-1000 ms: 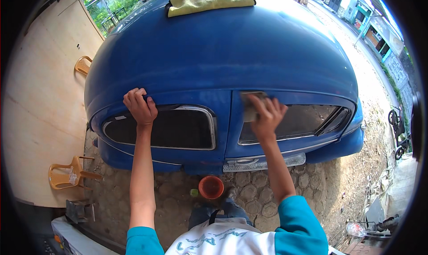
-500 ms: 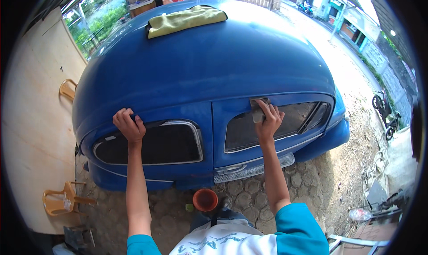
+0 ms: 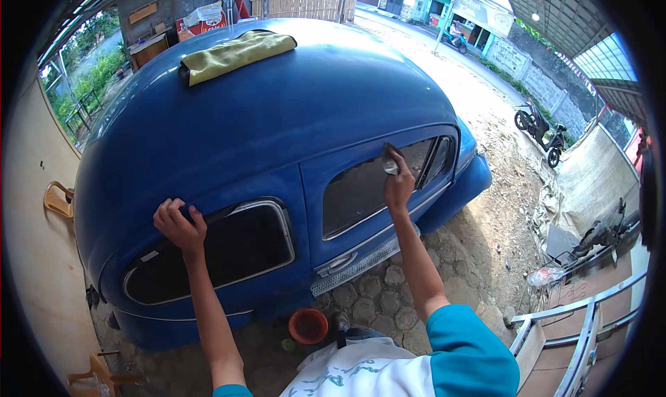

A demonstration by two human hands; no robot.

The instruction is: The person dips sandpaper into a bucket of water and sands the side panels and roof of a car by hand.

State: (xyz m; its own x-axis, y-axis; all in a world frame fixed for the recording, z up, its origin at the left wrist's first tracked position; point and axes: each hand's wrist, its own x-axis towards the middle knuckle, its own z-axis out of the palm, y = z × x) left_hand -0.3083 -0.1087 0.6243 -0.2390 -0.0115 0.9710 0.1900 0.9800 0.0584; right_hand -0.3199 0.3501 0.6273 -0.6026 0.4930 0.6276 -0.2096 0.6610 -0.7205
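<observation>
A rounded blue car (image 3: 229, 133) fills the view, side-on to me. My right hand (image 3: 398, 182) is closed on a thin dark grey sheet (image 3: 390, 160), which looks like sandpaper, at the upper edge of the front side window (image 3: 354, 196). My left hand (image 3: 180, 225) rests with curled fingers on the body just above the rear side window (image 3: 236, 237). A dark bit shows between its thumb and fingers; I cannot make out what it is. On the roof lies a folded yellow-green cloth (image 3: 239, 56).
An orange-brown bucket (image 3: 308, 326) stands by my feet, with a small green thing (image 3: 288, 344) beside it. Plastic chairs (image 3: 104, 377) are along the left wall panel (image 3: 41, 258). Metal frames (image 3: 583, 334) lie at the lower right, and a motorbike (image 3: 541, 130) is parked farther off.
My view has turned, so the car sits farther left. My right hand has shifted along the window's upper edge toward the car's front, and the sheet is now tilted. The left hand stays above the rear window.
</observation>
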